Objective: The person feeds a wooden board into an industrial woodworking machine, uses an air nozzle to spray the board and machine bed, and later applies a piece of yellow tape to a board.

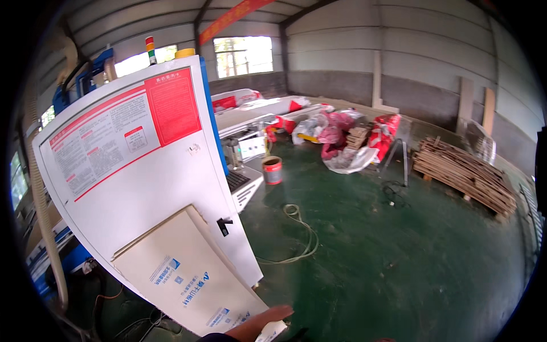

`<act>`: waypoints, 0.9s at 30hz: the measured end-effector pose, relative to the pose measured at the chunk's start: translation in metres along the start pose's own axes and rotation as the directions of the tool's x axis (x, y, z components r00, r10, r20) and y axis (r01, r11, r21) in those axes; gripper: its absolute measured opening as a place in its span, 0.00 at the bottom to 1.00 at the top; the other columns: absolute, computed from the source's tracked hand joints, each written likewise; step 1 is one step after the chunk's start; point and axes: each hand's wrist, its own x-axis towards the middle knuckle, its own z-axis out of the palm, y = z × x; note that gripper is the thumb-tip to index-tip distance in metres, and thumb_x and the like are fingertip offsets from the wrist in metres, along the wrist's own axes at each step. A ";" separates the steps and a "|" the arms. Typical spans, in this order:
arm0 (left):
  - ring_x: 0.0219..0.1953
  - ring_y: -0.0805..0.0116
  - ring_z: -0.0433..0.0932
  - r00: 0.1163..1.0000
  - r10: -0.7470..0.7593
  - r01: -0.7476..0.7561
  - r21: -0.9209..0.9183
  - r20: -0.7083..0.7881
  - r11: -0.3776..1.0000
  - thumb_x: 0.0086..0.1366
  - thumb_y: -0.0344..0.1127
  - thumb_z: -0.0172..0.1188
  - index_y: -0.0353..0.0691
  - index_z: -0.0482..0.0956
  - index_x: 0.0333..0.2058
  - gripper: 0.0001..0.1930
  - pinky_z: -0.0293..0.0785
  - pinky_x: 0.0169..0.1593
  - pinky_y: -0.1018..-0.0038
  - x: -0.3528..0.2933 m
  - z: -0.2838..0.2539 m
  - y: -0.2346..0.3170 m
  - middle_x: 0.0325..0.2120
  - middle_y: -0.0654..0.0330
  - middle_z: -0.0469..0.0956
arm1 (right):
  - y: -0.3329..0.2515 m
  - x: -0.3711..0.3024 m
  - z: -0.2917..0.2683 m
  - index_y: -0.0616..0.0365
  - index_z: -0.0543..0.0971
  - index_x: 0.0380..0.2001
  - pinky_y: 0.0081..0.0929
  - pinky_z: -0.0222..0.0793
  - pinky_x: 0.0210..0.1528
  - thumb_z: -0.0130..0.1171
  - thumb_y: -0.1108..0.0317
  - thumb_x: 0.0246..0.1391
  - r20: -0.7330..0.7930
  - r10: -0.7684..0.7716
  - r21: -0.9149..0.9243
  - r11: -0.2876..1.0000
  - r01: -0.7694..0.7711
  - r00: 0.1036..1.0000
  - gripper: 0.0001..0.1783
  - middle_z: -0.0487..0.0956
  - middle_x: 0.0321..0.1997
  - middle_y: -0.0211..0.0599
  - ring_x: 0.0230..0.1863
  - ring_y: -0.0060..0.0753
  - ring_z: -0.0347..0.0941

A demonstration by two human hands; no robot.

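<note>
Low in the picture, my left hand (265, 320) reaches across the near end of a long white board (199, 279) with blue printing. Its fingers bend over the board's right edge, and part of the grip is hidden. The board slants up and away to the left, in front of a white machine cabinet (137, 176). A second panel edge shows behind its upper right side. I cannot see my right hand; a small dark shape at the lower edge is too unclear to name.
The cabinet has a black door handle (224, 226). On the green floor (364, 273) lie a looped hose (310, 242) and a dark cable (393, 194). Farther off stand a red-and-grey bucket (272, 171), plastic wrapping (336, 128) and a stack of wooden strips (464, 176).
</note>
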 end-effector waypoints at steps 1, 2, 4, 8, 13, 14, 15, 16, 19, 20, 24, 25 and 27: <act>0.49 0.67 0.72 0.997 0.075 -0.074 -0.017 0.032 0.997 0.69 0.45 0.49 0.39 0.73 0.49 0.18 0.67 0.52 0.70 0.041 -0.018 0.013 0.44 0.58 0.76 | -0.020 0.040 -0.003 0.62 0.75 0.46 0.32 0.73 0.34 0.53 0.58 0.58 -0.003 -0.023 -0.017 1.000 0.023 1.000 0.20 0.79 0.35 0.43 0.35 0.34 0.77; 0.48 0.71 0.71 0.938 -0.248 0.298 -0.201 0.241 0.933 0.70 0.46 0.49 0.39 0.72 0.49 0.18 0.66 0.52 0.71 0.081 -0.037 -0.010 0.43 0.60 0.76 | -0.040 0.079 0.011 0.62 0.75 0.46 0.32 0.73 0.34 0.53 0.59 0.58 -0.008 -0.018 -0.052 0.998 0.017 1.000 0.19 0.79 0.35 0.43 0.35 0.35 0.77; 0.45 0.73 0.70 0.989 -0.091 0.123 -0.297 0.120 0.947 0.70 0.46 0.50 0.38 0.73 0.45 0.17 0.67 0.51 0.72 0.144 -0.121 0.004 0.40 0.62 0.74 | -0.092 0.143 0.029 0.61 0.75 0.47 0.31 0.74 0.34 0.52 0.60 0.58 -0.095 -0.042 -0.118 0.993 0.030 0.995 0.19 0.80 0.35 0.42 0.35 0.35 0.77; 0.41 0.72 0.71 0.849 -0.061 0.094 0.036 -0.525 0.995 0.69 0.39 0.50 0.39 0.73 0.42 0.11 0.68 0.49 0.73 0.191 -0.324 0.045 0.37 0.63 0.72 | -0.197 0.255 0.111 0.59 0.76 0.44 0.29 0.74 0.34 0.53 0.61 0.57 0.139 -0.105 -0.191 0.973 0.130 0.985 0.16 0.80 0.35 0.41 0.34 0.34 0.77; 0.33 0.76 0.72 0.441 0.326 0.307 0.481 -0.836 0.821 0.65 0.28 0.53 0.37 0.72 0.40 0.06 0.70 0.40 0.76 0.168 -0.501 0.169 0.34 0.61 0.77 | -0.275 0.377 0.239 0.57 0.77 0.43 0.29 0.74 0.33 0.53 0.63 0.57 0.435 -0.078 -0.242 0.949 0.200 0.897 0.14 0.80 0.34 0.40 0.33 0.33 0.77; 0.31 0.74 0.71 0.368 0.323 0.426 0.467 -0.872 0.775 0.64 0.29 0.53 0.36 0.71 0.38 0.05 0.69 0.38 0.76 0.159 -0.527 0.204 0.33 0.59 0.76 | -0.288 0.391 0.268 0.57 0.76 0.44 0.28 0.74 0.32 0.53 0.63 0.57 0.519 -0.083 -0.245 0.939 0.241 0.850 0.14 0.80 0.34 0.40 0.32 0.33 0.77; 0.31 0.72 0.71 0.332 0.353 0.548 0.483 -0.875 0.683 0.64 0.30 0.54 0.37 0.72 0.39 0.06 0.70 0.38 0.75 0.172 -0.539 0.240 0.33 0.58 0.76 | -0.300 0.403 0.286 0.57 0.76 0.44 0.27 0.74 0.31 0.53 0.64 0.57 0.578 -0.086 -0.252 0.927 0.278 0.812 0.14 0.80 0.34 0.39 0.31 0.32 0.77; 0.31 0.71 0.72 0.300 0.388 0.662 0.483 -0.872 0.573 0.63 0.32 0.54 0.37 0.73 0.39 0.07 0.70 0.38 0.74 0.184 -0.549 0.278 0.33 0.57 0.76 | -0.311 0.415 0.305 0.56 0.76 0.45 0.27 0.74 0.30 0.53 0.64 0.57 0.638 -0.088 -0.253 0.914 0.316 0.765 0.14 0.80 0.34 0.39 0.31 0.32 0.78; 0.32 0.63 0.75 0.297 0.485 0.840 0.466 -0.823 0.277 0.62 0.36 0.56 0.37 0.74 0.40 0.11 0.71 0.38 0.71 0.200 -0.597 0.344 0.33 0.54 0.77 | -0.348 0.447 0.378 0.56 0.75 0.45 0.22 0.72 0.27 0.53 0.66 0.57 0.731 -0.045 -0.287 0.884 0.368 0.681 0.14 0.79 0.32 0.38 0.27 0.29 0.76; 0.32 0.62 0.76 0.294 0.518 0.869 0.450 -0.803 0.205 0.62 0.37 0.56 0.37 0.74 0.41 0.12 0.71 0.38 0.70 0.203 -0.615 0.361 0.32 0.53 0.77 | -0.356 0.454 0.394 0.56 0.75 0.45 0.22 0.71 0.26 0.53 0.66 0.57 0.732 -0.037 -0.286 0.889 0.357 0.680 0.14 0.79 0.32 0.37 0.26 0.29 0.76; 0.34 0.58 0.76 0.204 0.546 0.943 0.312 -0.813 0.113 0.61 0.40 0.56 0.34 0.73 0.41 0.16 0.71 0.40 0.68 0.232 -0.690 0.366 0.32 0.52 0.78 | -0.359 0.546 0.443 0.55 0.74 0.43 0.26 0.70 0.24 0.54 0.64 0.56 0.719 0.080 -0.285 0.940 0.188 0.690 0.12 0.78 0.31 0.36 0.24 0.31 0.74; 0.34 0.58 0.76 0.190 0.549 0.952 0.288 -0.814 0.098 0.61 0.41 0.56 0.33 0.73 0.41 0.16 0.70 0.41 0.67 0.243 -0.711 0.357 0.32 0.52 0.78 | -0.347 0.583 0.449 0.55 0.73 0.42 0.28 0.70 0.24 0.54 0.63 0.56 0.714 0.144 -0.293 0.950 0.105 0.685 0.12 0.78 0.31 0.36 0.24 0.32 0.73; 0.36 0.56 0.77 0.206 0.533 0.974 0.226 -0.821 -0.029 0.60 0.40 0.56 0.33 0.74 0.42 0.17 0.70 0.43 0.66 0.249 -0.743 0.342 0.34 0.50 0.78 | -0.355 0.608 0.457 0.55 0.73 0.41 0.29 0.70 0.24 0.54 0.63 0.56 0.638 0.181 -0.365 0.927 0.087 0.749 0.12 0.77 0.31 0.36 0.24 0.32 0.73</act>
